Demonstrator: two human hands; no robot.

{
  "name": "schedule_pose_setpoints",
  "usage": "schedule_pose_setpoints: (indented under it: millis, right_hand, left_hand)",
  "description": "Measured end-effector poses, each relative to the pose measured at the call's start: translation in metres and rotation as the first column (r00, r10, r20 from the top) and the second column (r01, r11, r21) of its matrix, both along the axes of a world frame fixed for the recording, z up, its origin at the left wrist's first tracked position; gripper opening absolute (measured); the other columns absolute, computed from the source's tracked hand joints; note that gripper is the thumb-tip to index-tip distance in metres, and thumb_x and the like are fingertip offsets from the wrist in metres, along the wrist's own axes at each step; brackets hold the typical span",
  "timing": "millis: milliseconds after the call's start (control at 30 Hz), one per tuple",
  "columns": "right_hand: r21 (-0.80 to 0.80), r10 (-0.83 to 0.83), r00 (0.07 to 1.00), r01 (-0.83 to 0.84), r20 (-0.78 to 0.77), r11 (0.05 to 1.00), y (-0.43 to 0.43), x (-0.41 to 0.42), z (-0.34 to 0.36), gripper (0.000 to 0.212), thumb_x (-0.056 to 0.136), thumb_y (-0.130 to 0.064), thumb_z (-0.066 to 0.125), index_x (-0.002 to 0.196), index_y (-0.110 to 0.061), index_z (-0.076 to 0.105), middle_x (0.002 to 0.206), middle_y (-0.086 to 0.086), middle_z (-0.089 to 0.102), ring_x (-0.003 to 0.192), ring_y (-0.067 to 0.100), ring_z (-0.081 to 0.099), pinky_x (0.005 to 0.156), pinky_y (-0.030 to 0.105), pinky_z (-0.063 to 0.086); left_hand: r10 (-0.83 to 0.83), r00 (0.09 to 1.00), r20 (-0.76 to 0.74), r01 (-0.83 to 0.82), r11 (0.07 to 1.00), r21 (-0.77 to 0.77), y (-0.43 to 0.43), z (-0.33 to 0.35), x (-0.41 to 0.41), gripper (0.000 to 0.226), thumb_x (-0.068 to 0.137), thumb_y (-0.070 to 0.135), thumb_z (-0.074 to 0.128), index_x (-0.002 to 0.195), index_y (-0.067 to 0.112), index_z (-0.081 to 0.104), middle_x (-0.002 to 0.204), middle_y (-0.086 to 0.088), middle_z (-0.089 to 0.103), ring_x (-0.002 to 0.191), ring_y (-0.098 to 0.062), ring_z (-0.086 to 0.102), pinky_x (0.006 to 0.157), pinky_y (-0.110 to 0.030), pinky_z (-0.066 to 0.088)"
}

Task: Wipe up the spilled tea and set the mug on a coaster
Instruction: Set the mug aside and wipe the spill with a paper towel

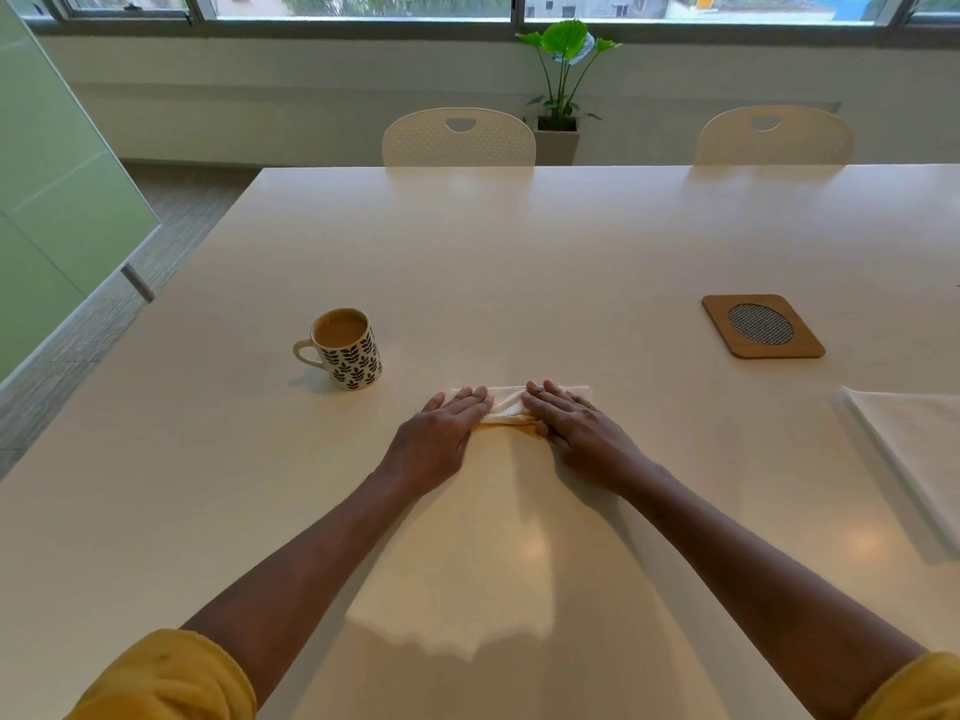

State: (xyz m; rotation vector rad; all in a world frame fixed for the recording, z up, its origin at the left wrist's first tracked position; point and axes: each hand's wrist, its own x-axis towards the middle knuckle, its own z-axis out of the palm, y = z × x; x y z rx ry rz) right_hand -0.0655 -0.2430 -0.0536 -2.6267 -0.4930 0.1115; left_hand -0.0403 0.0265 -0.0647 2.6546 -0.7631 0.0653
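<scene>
A white paper towel [509, 405], stained tea-brown along its near edge, lies folded on the table in front of me. My left hand [449, 431] presses flat on its left end and my right hand [574, 426] presses flat on its right end, fingers straight. A white mug [347, 350] with a black leaf pattern stands upright to the left of the towel, nearly full of milky tea, handle pointing left. A wooden coaster [761, 326] with a round mesh centre lies far to the right, with nothing on it.
The pale table [493, 252] runs wide, its left edge dropping to the floor. A stack of white paper towels [919, 449] lies at the right edge. Two white chairs [458, 137] stand at the far side, a potted plant [563, 85] behind them.
</scene>
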Motion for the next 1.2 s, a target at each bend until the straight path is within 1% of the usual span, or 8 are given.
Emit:
schedule_pose_setpoints:
  millis: [133,367,567,767,900,1033,1100,1200]
  right_hand:
    - [-0.033,-0.021,1.000,0.021,0.010,0.999,0.004,-0.011,0.005,0.052,0.117,-0.026,0.040,0.169,-0.024,0.035,0.178,-0.005,0.027,0.168,0.011,0.013,0.137,0.031,0.012]
    - [-0.078,-0.032,0.999,0.032,-0.005,0.996,0.012,-0.029,0.013,0.053,0.117,-0.027,0.039,0.170,-0.023,0.032,0.179,-0.006,0.024,0.167,0.009,0.011,0.135,0.027,0.010]
    - [-0.134,0.026,0.999,-0.029,-0.024,0.991,0.009,-0.039,0.019,0.056,0.118,-0.027,0.036,0.172,-0.023,0.022,0.180,-0.007,0.016,0.168,0.009,0.003,0.133,0.024,0.002]
    - [-0.024,0.010,1.000,-0.010,-0.006,1.000,-0.009,-0.046,0.024,0.058,0.111,-0.021,0.056,0.166,-0.014,0.041,0.176,0.002,0.035,0.166,0.015,0.023,0.133,0.028,0.022]
    - [-0.048,-0.022,0.995,0.026,0.094,0.998,-0.009,-0.053,0.025,0.041,0.106,-0.021,0.066,0.146,-0.014,0.067,0.157,0.002,0.060,0.146,0.022,0.053,0.115,0.037,0.051]
    - [-0.044,-0.012,0.987,0.019,0.161,0.999,-0.006,-0.054,0.035,0.020,0.103,-0.016,0.068,0.117,-0.017,0.082,0.126,-0.003,0.076,0.120,0.019,0.067,0.093,0.039,0.061]
    - [0.023,-0.035,0.995,0.033,0.090,0.999,-0.007,-0.052,0.043,0.014,0.101,-0.018,0.071,0.108,-0.018,0.083,0.112,-0.004,0.079,0.107,0.017,0.071,0.089,0.042,0.061]
    - [0.294,-0.094,0.980,0.143,-0.176,0.945,-0.015,-0.044,0.058,0.006,0.098,-0.021,0.079,0.100,-0.019,0.085,0.095,0.002,0.082,0.089,0.016,0.076,0.085,0.043,0.062]
  left_hand:
    - [0.014,0.999,0.040,-0.015,1.000,0.019,-0.002,0.002,-0.010,0.051,0.114,0.015,0.046,0.164,0.026,0.050,0.173,0.010,0.044,0.162,-0.013,0.041,0.132,-0.038,0.034]
    - [0.001,0.995,0.099,-0.005,0.999,0.043,-0.002,0.009,-0.024,0.049,0.107,0.009,0.055,0.153,0.025,0.063,0.163,0.009,0.058,0.152,-0.013,0.054,0.117,-0.035,0.049]
    - [-0.031,0.991,0.127,0.021,0.997,0.077,0.000,0.020,-0.032,0.051,0.103,0.009,0.054,0.150,0.027,0.065,0.159,0.009,0.063,0.146,-0.011,0.060,0.112,-0.038,0.050]
    - [-0.046,0.987,0.157,0.037,0.997,0.061,0.002,0.024,-0.036,0.047,0.099,0.006,0.061,0.141,0.026,0.073,0.152,0.009,0.069,0.136,-0.014,0.069,0.103,-0.037,0.055]
    - [-0.017,0.984,0.179,0.021,1.000,-0.020,0.002,0.021,-0.039,0.044,0.092,0.000,0.069,0.129,0.021,0.080,0.138,0.005,0.078,0.123,-0.020,0.078,0.094,-0.037,0.061]
    - [0.031,0.988,0.153,-0.017,0.996,-0.092,0.005,0.024,-0.043,0.031,0.095,0.007,0.070,0.116,0.024,0.084,0.127,0.006,0.083,0.106,-0.028,0.082,0.093,-0.038,0.060]
    - [0.050,0.995,0.086,-0.040,0.993,-0.115,0.008,0.030,-0.043,0.026,0.094,0.009,0.068,0.108,0.024,0.083,0.111,0.005,0.086,0.092,-0.030,0.080,0.085,-0.038,0.060]
    - [0.068,0.994,-0.090,-0.085,0.978,-0.190,0.016,0.043,-0.039,0.015,0.097,0.012,0.065,0.100,0.023,0.076,0.078,0.006,0.074,0.068,-0.018,0.067,0.067,-0.033,0.052]
